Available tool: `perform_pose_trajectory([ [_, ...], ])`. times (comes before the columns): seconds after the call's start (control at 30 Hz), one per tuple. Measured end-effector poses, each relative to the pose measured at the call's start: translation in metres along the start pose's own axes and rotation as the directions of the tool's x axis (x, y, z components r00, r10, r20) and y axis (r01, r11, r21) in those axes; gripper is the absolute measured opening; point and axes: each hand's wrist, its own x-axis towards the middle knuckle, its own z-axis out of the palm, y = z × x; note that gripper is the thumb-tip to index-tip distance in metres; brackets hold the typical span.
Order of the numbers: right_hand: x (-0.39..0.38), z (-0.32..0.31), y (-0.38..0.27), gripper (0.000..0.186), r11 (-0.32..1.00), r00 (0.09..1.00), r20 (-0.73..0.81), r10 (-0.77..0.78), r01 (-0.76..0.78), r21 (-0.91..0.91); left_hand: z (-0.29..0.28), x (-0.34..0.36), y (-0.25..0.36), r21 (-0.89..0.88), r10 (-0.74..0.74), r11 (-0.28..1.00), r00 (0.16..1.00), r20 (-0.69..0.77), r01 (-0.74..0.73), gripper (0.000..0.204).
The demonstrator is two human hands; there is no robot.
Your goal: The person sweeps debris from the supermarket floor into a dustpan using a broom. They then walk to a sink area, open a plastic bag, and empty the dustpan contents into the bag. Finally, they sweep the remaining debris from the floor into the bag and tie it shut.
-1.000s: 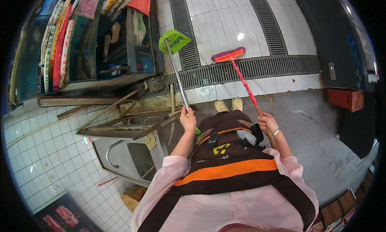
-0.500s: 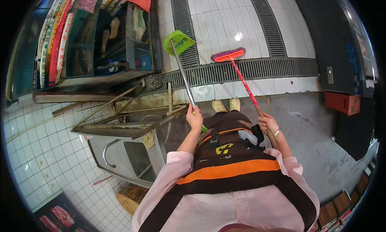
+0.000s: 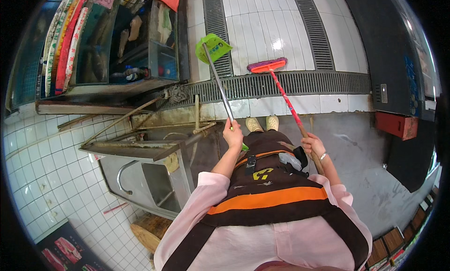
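Note:
A long metal handle runs up from my left hand, whose fingers are wrapped round its end. At the far end is the green pan of this dustpan, over the tiles and the drain grate. My right hand grips the brown lower part of a red-patterned pole. That pole belongs to a broom with an orange block and purple bristles, near the grate and to the right of the dustpan. The two heads are apart. Whether the pan touches the floor, I cannot tell.
A metal sink with a curved tap stands at left, below glass tanks. A grated drain crosses ahead of a raised white-tiled edge. At right are a dark cabinet and a red box.
My left hand has shifted slightly right with the dustpan, and its pan sits a little further right. The broom and right hand have barely moved. The view has shifted slightly.

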Motion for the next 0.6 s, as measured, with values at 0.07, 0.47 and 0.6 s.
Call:
perform_pose_trajectory([
  [0.07,0.0,-0.004,0.001,0.015,1.0,0.999,0.04,0.007,-0.006,-0.025,-0.002,-0.007,0.001,0.025,0.044,0.999,0.999,0.007,-0.044,0.043],
  [0.47,-0.028,-0.001,-0.003,0.038,0.946,0.995,0.094,0.028,0.004,-0.326,-0.01,0.008,0.065,-0.301,-0.151,0.94,0.987,0.062,0.163,0.04],
  [0.6,-0.068,0.015,-0.022,0.042,0.899,0.991,0.126,0.052,0.008,-0.438,-0.04,-0.018,0.085,-0.302,-0.123,0.944,0.991,0.052,0.133,0.043],
])
